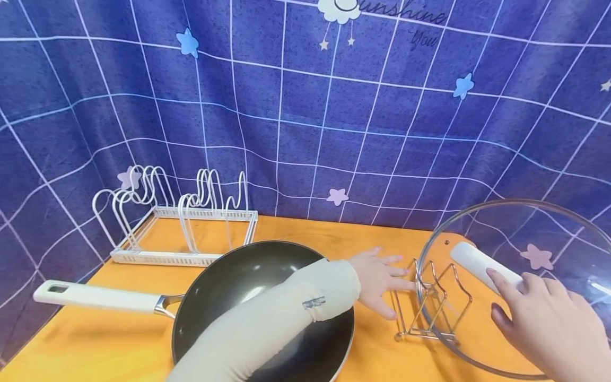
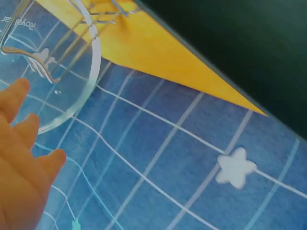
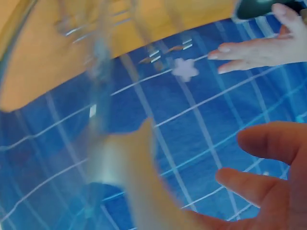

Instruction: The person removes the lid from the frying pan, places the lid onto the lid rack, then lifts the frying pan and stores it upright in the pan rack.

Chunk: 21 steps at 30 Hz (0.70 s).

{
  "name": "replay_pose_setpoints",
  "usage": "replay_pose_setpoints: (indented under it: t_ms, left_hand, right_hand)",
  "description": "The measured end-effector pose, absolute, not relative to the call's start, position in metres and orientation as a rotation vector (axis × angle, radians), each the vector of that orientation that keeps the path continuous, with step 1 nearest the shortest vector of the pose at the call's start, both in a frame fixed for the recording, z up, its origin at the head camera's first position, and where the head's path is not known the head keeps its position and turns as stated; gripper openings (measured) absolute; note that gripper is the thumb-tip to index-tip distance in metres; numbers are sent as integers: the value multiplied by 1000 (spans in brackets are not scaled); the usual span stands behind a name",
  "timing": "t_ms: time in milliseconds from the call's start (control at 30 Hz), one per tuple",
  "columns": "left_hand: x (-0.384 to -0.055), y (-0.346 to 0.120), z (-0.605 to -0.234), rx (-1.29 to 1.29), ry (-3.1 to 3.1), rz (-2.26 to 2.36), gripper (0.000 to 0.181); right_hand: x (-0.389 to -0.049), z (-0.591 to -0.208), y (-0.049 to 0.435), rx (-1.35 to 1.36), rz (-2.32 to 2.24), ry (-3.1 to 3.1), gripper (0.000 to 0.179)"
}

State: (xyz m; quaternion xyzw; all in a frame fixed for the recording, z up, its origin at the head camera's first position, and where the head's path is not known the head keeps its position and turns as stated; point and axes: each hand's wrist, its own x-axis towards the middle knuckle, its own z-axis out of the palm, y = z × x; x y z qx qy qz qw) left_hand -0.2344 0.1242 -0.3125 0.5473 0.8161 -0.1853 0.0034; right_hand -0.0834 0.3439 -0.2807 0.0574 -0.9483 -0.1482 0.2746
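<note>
A glass lid (image 1: 429,329) with a metal rim stands tilted in a small wire rack (image 1: 446,297) at the right. Its white handle (image 1: 482,265) faces my right hand (image 1: 553,318), whose fingers are spread around it without a closed grip; a fingertip seems to touch the handle. In the right wrist view the handle (image 3: 127,167) shows with a gap to the nearer fingers (image 3: 264,141). My left hand (image 1: 379,281) reaches out beside the rack with spread, straight fingers and holds nothing. Under the left sleeve sits a dark frying pan (image 1: 258,265), partly hidden by the arm.
The pan's white handle (image 1: 100,297) points left. Behind it at the left stands a white rack (image 1: 167,259) with looped wire dividers. All stand on an orange tabletop (image 1: 305,228), backed by a blue checked curtain (image 1: 305,106) with stars.
</note>
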Motion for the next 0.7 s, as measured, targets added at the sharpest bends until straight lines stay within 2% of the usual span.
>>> replay_pose_setpoints:
  t_ms: [133,300,467,700]
  left_hand:
    - [-236,99,-306,1690,2577,-586,71]
    - [-238,59,-299,1688,2618,-601,72]
    - [-242,16,-291,1607,2686,-466,70]
    - [-248,-34,-294,1632,2752,-278,69]
  right_hand:
    - [-83,-293,329,382,-285,-2319,79]
    - [-87,-315,312,678,-158,-2159,60]
    - [-85,-338,292,704,-134,-2182,58]
    - [-93,-363,271,745,24,-2082,47]
